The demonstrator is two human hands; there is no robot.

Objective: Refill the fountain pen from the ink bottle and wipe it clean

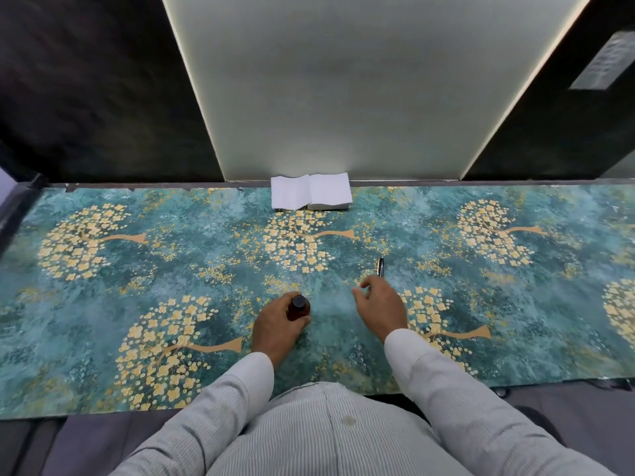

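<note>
While the left hand (pixel 275 324) is clamping the capped ink bottle (pixel 298 307) steady on the worktop (pixel 103 304) | right hand (pixel 379 309) is hovering, fingers apart, near fountain pen (pixel 380 267) | tissues (pixel 311 196) are waiting for wiping.

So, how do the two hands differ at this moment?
The left hand is closed around the ink bottle; the right hand is open and holds nothing. The left hand rests on the tablecloth; the right hand has its fingers spread just short of the pen. Both wear light striped sleeves.
</note>
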